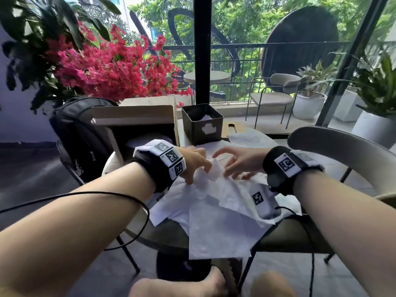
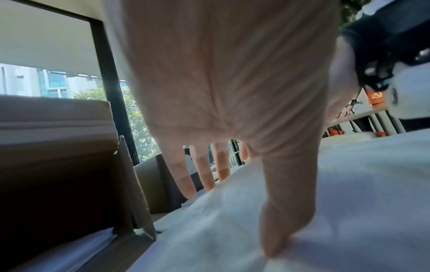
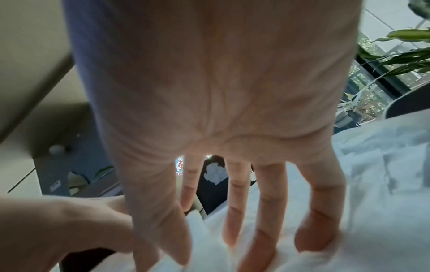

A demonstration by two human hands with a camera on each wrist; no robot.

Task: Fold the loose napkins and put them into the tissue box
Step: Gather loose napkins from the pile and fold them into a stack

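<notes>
Several loose white napkins (image 1: 214, 211) lie crumpled and overlapping on a small round table (image 1: 169, 236). My left hand (image 1: 199, 174) is arched over them, its thumb and fingertips touching the paper beside a raised fold. In the left wrist view the left hand (image 2: 232, 220) has its thumb tip down on the napkins (image 2: 349, 184). My right hand (image 1: 227, 166) is spread, fingertips on the same heap. In the right wrist view its fingers (image 3: 265, 230) press into the napkins (image 3: 384, 202). The black tissue box (image 1: 201, 125) stands open-topped behind the hands, with white paper inside, and the tissue box (image 3: 209, 195) also shows between the fingers.
An open cardboard box (image 1: 137, 123) holding white sheets lies on its side at the left, a black backpack (image 1: 81, 133) behind it. A beige chair back (image 1: 342, 146) curves on the right. Black cables (image 1: 128, 200) trail from both wrists. Napkins overhang the table's near edge.
</notes>
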